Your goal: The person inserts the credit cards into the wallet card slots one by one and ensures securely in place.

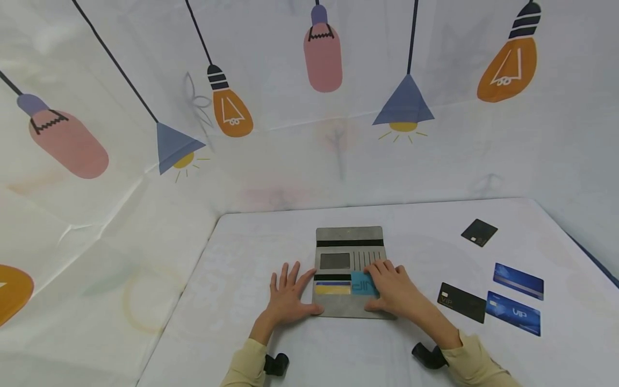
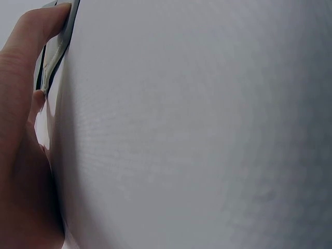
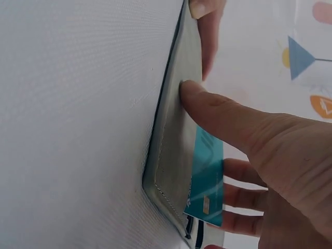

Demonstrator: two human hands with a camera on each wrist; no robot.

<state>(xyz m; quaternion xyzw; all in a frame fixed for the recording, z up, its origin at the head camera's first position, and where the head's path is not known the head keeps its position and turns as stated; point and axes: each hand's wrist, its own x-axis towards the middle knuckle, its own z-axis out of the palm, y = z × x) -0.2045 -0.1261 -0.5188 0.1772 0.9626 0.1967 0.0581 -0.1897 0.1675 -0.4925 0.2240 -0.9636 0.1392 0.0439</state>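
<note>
A grey card wallet (image 1: 344, 308) lies unfolded on the white table, with a dark window (image 1: 335, 261) and card slots. In its lower pocket sit a blue-and-yellow card (image 1: 332, 288) and, right of it, a teal VIP card (image 1: 364, 284); part of each stands out of the pocket. My left hand (image 1: 287, 303) is spread at the wallet's left edge, thumb and index finger touching it. With its fingers at the teal card's edge, my right hand (image 1: 394, 293) rests its thumb on the pocket. The right wrist view shows the teal card (image 3: 207, 171) sticking up from the pocket.
Right of the wallet lie a black VIP card (image 1: 461, 302), a blue VIP card (image 1: 513, 313), another blue card (image 1: 518, 281) and, farther back, a small black card (image 1: 479, 233). A lamp-printed white sheet (image 1: 338, 156) hangs behind the table.
</note>
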